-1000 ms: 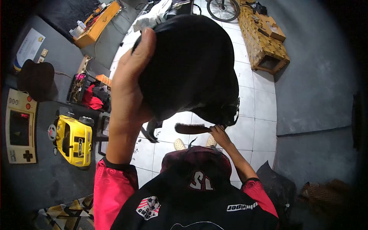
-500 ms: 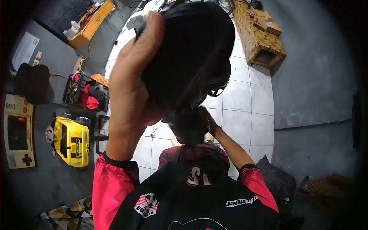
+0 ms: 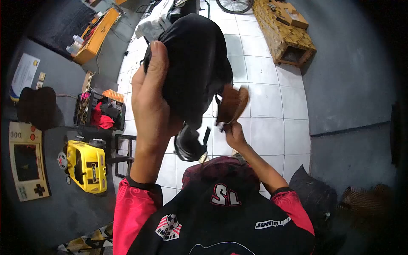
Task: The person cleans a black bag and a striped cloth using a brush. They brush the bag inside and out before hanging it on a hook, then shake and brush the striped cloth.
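Note:
A black, rounded fabric item [image 3: 191,63], perhaps a bag or pouch, is held up in front of me. My left hand [image 3: 149,100] is closed round its left side, the thumb lying along the edge and the fingers hidden behind. A loose black strap end [image 3: 189,142] dangles below it. On the right, my right hand [image 3: 235,135] pinches the lower end of a brown curved piece [image 3: 232,104], which is blurred. Whether the brown piece is attached to the black item I cannot tell.
A yellow toy car [image 3: 87,165] and a black crate [image 3: 100,110] of mixed items are on the left. An orange shelf [image 3: 97,36] is on the wall. A woven-patterned bench [image 3: 282,38] runs along the right wall, and a bicycle wheel [image 3: 235,5] shows at the top.
The black item has moved lower and left and turned, appearing smaller. My right hand has come out from behind it, and the brown piece now shows. The strap end has swung into view.

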Action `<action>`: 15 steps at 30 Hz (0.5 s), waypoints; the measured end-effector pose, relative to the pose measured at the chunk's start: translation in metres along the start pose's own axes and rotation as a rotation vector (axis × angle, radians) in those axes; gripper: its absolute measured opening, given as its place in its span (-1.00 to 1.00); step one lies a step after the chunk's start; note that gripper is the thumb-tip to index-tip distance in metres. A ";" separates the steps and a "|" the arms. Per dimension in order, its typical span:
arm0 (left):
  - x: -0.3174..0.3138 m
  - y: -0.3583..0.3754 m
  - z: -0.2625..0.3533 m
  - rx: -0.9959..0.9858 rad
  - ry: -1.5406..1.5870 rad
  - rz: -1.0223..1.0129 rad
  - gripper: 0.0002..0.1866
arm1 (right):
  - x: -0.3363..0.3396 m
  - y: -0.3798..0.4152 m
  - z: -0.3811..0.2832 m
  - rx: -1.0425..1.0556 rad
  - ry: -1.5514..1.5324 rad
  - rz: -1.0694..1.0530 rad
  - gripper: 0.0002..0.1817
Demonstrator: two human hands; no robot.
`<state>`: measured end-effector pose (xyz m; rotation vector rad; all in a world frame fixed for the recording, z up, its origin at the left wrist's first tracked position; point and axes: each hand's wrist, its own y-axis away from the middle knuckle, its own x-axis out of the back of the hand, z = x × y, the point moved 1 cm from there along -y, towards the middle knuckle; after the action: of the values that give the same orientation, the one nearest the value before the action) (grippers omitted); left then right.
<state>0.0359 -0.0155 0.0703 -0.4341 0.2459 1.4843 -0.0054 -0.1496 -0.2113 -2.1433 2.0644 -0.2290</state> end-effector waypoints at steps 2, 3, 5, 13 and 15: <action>-0.007 0.003 -0.006 -0.034 -0.045 -0.053 -0.54 | -0.017 -0.025 -0.024 0.247 -0.043 -0.036 -0.84; -0.010 0.004 -0.008 -0.053 -0.067 -0.079 -0.54 | -0.022 -0.034 -0.033 0.442 0.061 -0.026 -0.82; -0.013 0.003 -0.004 -0.105 -0.025 -0.112 -0.55 | -0.018 -0.047 -0.073 0.101 0.159 -0.202 -0.76; -0.009 0.014 0.014 -0.225 0.447 -0.127 -0.52 | 0.021 0.048 0.186 -0.184 0.786 -0.599 -0.68; -0.007 0.014 0.011 -0.241 0.484 -0.203 -0.51 | 0.033 0.098 0.264 -0.271 0.826 -0.603 -0.74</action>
<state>0.0205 -0.0163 0.0815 -0.9864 0.3930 1.1970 -0.0419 -0.1847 -0.4899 -3.1843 1.7198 -1.1252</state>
